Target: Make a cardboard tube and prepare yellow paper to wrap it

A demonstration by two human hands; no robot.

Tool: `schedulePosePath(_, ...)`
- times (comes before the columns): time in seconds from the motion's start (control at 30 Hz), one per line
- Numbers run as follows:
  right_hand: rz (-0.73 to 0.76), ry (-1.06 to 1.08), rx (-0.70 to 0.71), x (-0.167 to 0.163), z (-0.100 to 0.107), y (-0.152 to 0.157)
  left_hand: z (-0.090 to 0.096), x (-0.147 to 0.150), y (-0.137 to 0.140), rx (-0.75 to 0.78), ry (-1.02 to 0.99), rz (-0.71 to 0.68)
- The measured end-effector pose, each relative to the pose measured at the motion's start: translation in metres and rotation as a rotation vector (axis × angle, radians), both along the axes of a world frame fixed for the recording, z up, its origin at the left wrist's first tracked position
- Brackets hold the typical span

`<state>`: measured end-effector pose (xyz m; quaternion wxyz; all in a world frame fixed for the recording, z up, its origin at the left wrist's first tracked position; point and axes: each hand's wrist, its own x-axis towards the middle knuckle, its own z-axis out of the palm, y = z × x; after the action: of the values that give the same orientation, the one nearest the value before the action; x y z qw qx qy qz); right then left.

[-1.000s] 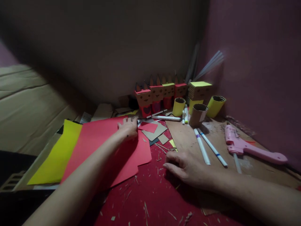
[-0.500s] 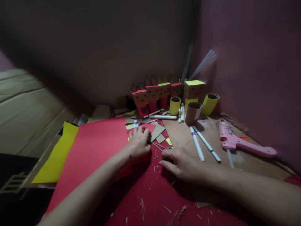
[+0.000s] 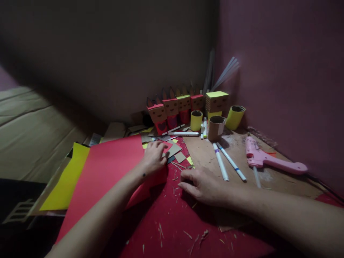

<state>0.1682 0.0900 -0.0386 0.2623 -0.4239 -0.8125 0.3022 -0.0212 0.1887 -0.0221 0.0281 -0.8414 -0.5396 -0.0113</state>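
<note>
My left hand (image 3: 154, 156) lies over the right edge of a large red paper sheet (image 3: 107, 172), its fingers spread and bent toward the scraps. Beside its fingertips are grey-brown cardboard scraps (image 3: 180, 157), a small red paper piece (image 3: 167, 145) and a dark scrap (image 3: 171, 159). My right hand (image 3: 200, 184) rests on the red table surface (image 3: 161, 222), fingers loosely curled and thumb below the index finger. Nothing shows between them. A flat piece of brown cardboard (image 3: 224, 225) lies partly under my right forearm.
Cardboard figures with drawn faces (image 3: 170, 106) line the back wall. Yellow tubes (image 3: 196, 121) and a brown cardboard tube (image 3: 216, 129) stand nearby. Markers (image 3: 220, 162) and a pink glue gun (image 3: 268, 159) lie at right. Yellow paper (image 3: 66, 179) sits left.
My left hand has shifted slightly at the scraps, and a dark scrap now shows by its fingers. The whole view has moved a little; my right hand keeps its curled pose.
</note>
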Motion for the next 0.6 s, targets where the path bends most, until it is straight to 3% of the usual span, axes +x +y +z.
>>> schedulePosePath(0.2, -0.021, -0.014, 0.025, -0.001, -0.001, 0.001, -0.002, 0.026, 0.01, -0.05, 0.1, -0.192)
schedulePosePath(0.43, -0.022, -0.02, 0.065, 0.0, -0.005, 0.002, 0.018, -0.001, 0.008, -0.099, 0.249, -0.094)
schedulePosePath(0.6, -0.019, -0.053, 0.071, 0.0, -0.004, 0.002, 0.028, 0.008, 0.018, -0.06, 0.322, -0.005)
